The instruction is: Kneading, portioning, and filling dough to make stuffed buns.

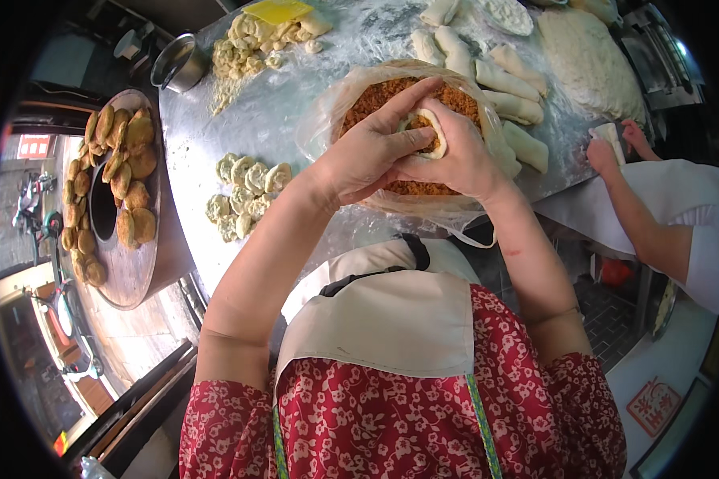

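Both my hands are over a plastic bag (pixel 494 129) full of orange-brown crumbly filling (pixel 371 105). Between them is a round dough wrapper (pixel 440 135), cupped into a bowl shape with a portion of filling (pixel 420 122) inside it. My right hand (pixel 464 149) curls around the wrapper from the right. On the other side, my left hand (pixel 365 152) holds the wrapper's edge, its thumb pressing on the filling and its index finger stretched out above. The fingers beneath the dough are partly hidden.
Left of the bag, several dough pieces (pixel 256 178) sit on the floured metal table (pixel 239 132). Dough rolls (pixel 506 81) and a big dough slab (pixel 590 66) lie right. A metal pot (pixel 180 63) and browned flatbreads (pixel 136 164) are left. A co-worker's hands (pixel 604 155) handle dough at right.
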Motion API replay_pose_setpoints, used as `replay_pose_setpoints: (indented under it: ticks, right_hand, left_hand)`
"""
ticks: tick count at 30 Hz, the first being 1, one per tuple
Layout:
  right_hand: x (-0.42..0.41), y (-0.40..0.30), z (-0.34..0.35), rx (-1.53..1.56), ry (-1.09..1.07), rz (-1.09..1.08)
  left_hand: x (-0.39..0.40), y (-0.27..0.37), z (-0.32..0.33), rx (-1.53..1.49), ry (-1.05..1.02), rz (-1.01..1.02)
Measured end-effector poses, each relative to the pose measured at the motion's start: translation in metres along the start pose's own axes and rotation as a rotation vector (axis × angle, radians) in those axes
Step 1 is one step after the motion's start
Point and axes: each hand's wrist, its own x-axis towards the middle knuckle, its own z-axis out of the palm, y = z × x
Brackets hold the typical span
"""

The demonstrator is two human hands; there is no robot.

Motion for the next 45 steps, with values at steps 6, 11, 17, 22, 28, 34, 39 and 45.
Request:
replay_pose_setpoints:
  ticks: [6,11,17,22,28,34,39,45]
  right_hand:
    - [-0.002,0.017,-0.001,-0.263,0.088,-0.146]
    - [-0.001,0.023,-0.004,-0.308,0.064,-0.181]
    - [-0.002,0.003,-0.002,-0.143,0.047,-0.045]
    - [0.0,0.011,0.004,-0.194,0.047,-0.137]
    - [0.009,0.005,0.002,-0.312,0.267,-0.215]
    - [0.009,0.018,0.005,-0.585,0.285,-0.154]
    - [0.005,-0.003,-0.001,-0.194,0.209,-0.162]
    - [0.008,-0.003,-0.014,-0.231,0.241,-0.296]
  left_hand:
    - [0.007,0.003,-0.003,-0.178,0.018,-0.147]
    - [0.011,-0.001,-0.007,-0.069,0.057,-0.089]
    - [0.01,-0.001,-0.001,0.136,0.116,-0.013]
    - [0.012,0.001,0.0,0.363,0.105,-0.002]
    - [0.019,0.009,0.009,-0.084,0.253,-0.112]
    - [0.026,-0.02,0.026,-0.222,0.438,0.013]
    - [0.01,-0.005,0.012,0.313,0.327,0.083]
    - [0.0,0.006,0.016,-0.322,0.102,0.088]
